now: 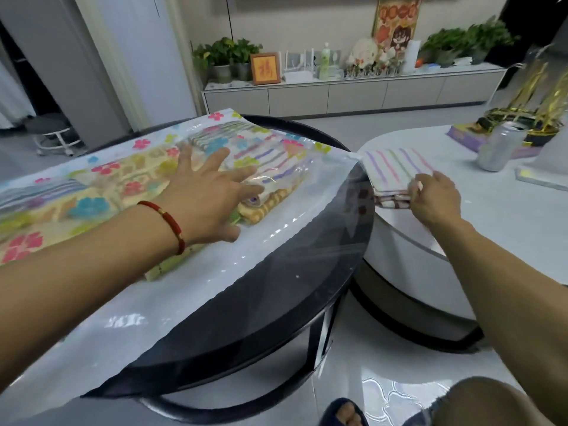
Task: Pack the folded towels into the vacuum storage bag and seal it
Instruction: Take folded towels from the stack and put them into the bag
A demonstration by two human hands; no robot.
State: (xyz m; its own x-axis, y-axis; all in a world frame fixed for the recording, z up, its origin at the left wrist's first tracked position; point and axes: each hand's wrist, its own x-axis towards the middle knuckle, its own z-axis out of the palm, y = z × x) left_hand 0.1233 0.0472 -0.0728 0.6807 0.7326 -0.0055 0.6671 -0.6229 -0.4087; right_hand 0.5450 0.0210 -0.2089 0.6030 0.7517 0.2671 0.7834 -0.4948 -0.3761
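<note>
Right hand (431,199): fingers curled, pinching the near corner of the folded towel stack (396,173) (striped towel on top, a dark-patterned one under it). Stack sits at the left edge of the white table (491,222), just beside the gap to the dark round table (276,302).

Left hand (209,192): fingers spread flat, pressing down on the vacuum storage bag (92,192), gripping nothing. Bag lies across the dark table, long axis running left-right, with packed towels (264,182) already visible through the film.

Key relation: the bag's right end looks like the mouth, though I can't confirm it's open; its corner nearly touches the stack. So the stack lies right of the bag, and the right hand is the nearer one. Next move probably a short leftward slide along the bag's long axis, left hand pinning the bag. Bag not yet sealed.
</note>
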